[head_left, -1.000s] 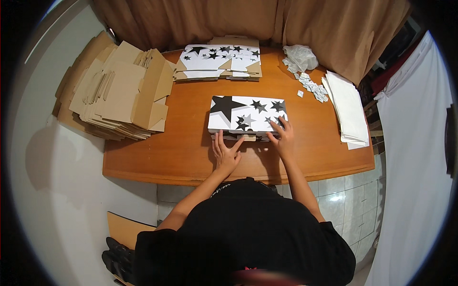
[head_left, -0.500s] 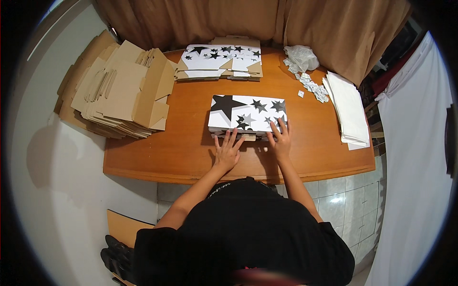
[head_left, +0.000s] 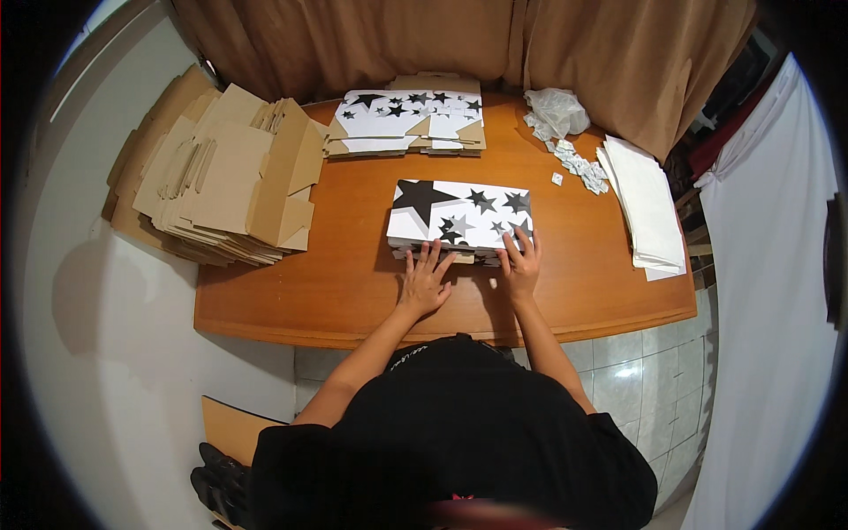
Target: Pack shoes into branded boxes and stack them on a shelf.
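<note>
A white cardboard box [head_left: 461, 215] printed with black and grey stars lies on the table in front of me, its lid down. At its front side a small brown cardboard tab [head_left: 463, 259] shows. My left hand [head_left: 426, 284] rests against the front edge, left of that tab, with the fingers spread. Over the front right corner lies my right hand [head_left: 521, 270], its fingers apart and their tips on the lid. The lower front of the box is partly hidden by my hands.
Flat brown cardboard pieces [head_left: 216, 172] are piled at the left. Folded star-printed boxes [head_left: 380, 124] lie at the back. Toward the right are a clear plastic bag [head_left: 558, 112], several small white packets [head_left: 579, 165] and a stack of white sheets [head_left: 643, 208]. A brown curtain [head_left: 353, 44] hangs behind the table.
Both hands stay at the front of the box with barely any movement. The whole view has shifted slightly, so the table sits a little lower in the picture.
</note>
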Motion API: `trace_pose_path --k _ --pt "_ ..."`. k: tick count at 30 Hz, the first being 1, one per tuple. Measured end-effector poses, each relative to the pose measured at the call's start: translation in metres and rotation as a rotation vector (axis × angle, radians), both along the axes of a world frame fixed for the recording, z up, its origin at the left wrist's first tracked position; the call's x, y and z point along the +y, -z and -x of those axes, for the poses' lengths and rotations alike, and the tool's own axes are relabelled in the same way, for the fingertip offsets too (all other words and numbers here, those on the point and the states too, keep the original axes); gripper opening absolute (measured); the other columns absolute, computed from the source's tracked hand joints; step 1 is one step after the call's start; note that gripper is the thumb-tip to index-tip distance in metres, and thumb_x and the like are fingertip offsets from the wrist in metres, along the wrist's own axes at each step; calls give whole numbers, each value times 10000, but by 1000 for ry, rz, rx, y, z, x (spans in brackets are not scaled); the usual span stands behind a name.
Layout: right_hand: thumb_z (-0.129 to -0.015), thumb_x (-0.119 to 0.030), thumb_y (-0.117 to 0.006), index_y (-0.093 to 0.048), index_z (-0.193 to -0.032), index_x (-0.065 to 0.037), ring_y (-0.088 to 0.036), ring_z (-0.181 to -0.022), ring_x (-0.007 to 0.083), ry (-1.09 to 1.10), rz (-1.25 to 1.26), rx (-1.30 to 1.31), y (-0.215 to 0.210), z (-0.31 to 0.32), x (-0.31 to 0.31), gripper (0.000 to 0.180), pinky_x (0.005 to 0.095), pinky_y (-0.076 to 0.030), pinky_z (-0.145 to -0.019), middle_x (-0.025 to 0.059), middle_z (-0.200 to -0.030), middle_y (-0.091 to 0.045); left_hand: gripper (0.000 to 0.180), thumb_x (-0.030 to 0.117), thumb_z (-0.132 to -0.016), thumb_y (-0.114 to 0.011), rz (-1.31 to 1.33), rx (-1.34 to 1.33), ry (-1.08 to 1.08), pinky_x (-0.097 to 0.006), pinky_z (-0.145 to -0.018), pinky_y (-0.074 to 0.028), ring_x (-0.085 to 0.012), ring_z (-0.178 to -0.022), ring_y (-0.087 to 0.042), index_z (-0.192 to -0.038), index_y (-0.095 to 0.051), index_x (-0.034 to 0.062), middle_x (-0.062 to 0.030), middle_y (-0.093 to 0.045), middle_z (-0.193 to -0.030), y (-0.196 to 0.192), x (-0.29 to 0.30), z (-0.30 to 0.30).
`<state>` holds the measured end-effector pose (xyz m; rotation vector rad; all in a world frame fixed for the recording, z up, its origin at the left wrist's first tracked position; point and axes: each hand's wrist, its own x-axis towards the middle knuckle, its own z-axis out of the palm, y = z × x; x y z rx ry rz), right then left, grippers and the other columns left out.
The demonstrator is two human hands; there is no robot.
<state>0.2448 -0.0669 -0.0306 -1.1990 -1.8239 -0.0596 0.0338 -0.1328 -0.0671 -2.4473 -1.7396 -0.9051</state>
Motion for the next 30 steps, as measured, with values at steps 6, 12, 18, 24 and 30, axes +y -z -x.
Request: trace_pose_path --k 6,12,18,24,30 --pt "-739 -165 -693 -652 -1032 -104 -405 -1141 403 -23 -8 8 5 -1 4 302 477 -363 -946 96 -1158 -547 700 233 -709 -650 -18 103 -61 -665 -1004 -12 -308 -1382 -24 -1343 -354 235 -120 -99 -1490 1 2 1" --pt "-679 -193 -726 -639 -991 -130 -427 -1142 355 70 4 -67 -12 13 -14 330 525 -253 -1005 73 -1121 -556 615 245 -724 -667 -119 -4 -92 -656 -997 -34 -282 -1358 -153 -1281 -409 224 -64 -255 -1432 -5 7 -1" --pt "-656 -150 -722 -636 -897 -179 -555 -1005 215 -269 -121 -104 -4 36 -5 257 506 -219 -1035 13 -1010 -580 478 201 -771 -655 -183 -105 -81 -637 -997 -41 -197 -1267 -372 -1219 -487 197 33 -465 -1313 -26 24 3" --pt "-669 -126 -701 -638 -876 -172 -578 -937 193 -251 -164 -114 0 44 0 221 476 -287 -987 2 -951 -585 361 197 -782 -648 -137 -166 -92 -600 -1014 -2 -177 -1233 -420 -1134 -574 166 38 -520 -1270 -28 25 0" --pt "-680 -118 -689 -651 -906 -144 -581 -922 219 -249 -215 -158 -3 44 1 231 441 -392 -887 31 -962 -591 323 192 -799 -629 -136 -203 -102 -576 -1024 35 -194 -1231 -418 -1117 -587 154 20 -533 -1256 -26 26 -3"
